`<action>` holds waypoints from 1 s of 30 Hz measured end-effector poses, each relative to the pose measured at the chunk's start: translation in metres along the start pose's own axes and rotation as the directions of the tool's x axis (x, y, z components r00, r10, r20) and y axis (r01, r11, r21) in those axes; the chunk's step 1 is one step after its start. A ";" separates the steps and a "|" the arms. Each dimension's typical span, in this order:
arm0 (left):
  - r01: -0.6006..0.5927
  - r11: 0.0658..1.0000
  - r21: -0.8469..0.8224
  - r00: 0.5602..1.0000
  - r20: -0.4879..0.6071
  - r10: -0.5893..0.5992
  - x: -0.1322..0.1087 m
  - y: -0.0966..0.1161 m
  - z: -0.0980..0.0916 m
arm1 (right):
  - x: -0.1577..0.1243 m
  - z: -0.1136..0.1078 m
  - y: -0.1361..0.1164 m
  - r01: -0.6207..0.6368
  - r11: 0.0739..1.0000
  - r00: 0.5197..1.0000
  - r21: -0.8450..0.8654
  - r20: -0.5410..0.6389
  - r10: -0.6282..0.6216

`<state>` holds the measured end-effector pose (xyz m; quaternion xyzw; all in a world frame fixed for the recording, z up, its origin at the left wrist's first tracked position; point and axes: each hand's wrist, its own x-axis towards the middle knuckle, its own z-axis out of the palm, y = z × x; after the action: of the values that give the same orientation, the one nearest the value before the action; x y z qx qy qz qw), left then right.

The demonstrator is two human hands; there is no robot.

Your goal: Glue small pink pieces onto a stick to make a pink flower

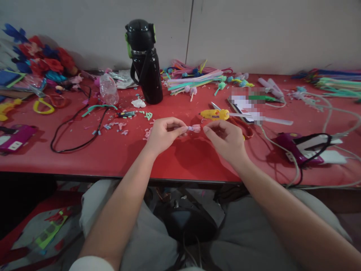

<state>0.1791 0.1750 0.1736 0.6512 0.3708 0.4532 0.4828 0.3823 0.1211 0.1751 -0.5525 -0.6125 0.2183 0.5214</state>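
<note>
My left hand [166,134] pinches a small pink bundle of fuzzy stems [195,128] between thumb and fingers. A lilac band circles the bundle's middle, and its frayed end points right. Just right of that end, my right hand [227,139] has its thumb and forefinger slightly apart, with nothing visible between them. Behind the right hand lies a yellow glue gun [216,114] with a clear glue stick [244,116] at its back. Scissors [248,130] with red handles lie partly hidden by the glue gun and right hand.
A black bottle [147,71] stands at the back. Colourful pipe cleaners [194,82] lie beside it. Cut scraps [121,127] dot the red table [135,162]. A purple power strip [299,148] with trailing cables is at right, another purple box [18,139] at left. A phone [244,107] lies behind.
</note>
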 end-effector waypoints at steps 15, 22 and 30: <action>0.020 1.000 -0.023 0.999 0.049 -0.019 -0.002 0.004 0.003 | 0.001 0.006 0.008 -0.005 0.985 0.996 0.171 0.090 -0.010; -0.002 1.000 0.012 0.999 0.040 0.002 -0.002 0.000 0.003 | 0.000 0.006 0.001 -0.047 0.980 0.994 0.193 0.110 0.026; -0.152 0.932 0.329 0.982 0.158 0.104 -0.003 0.002 -0.001 | 0.000 0.005 0.004 -0.054 0.984 0.994 0.171 0.102 0.037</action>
<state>0.1776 0.1717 0.1747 0.7772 0.3657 0.3670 0.3572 0.3794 0.1235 0.1695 -0.5075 -0.6032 0.3095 0.5318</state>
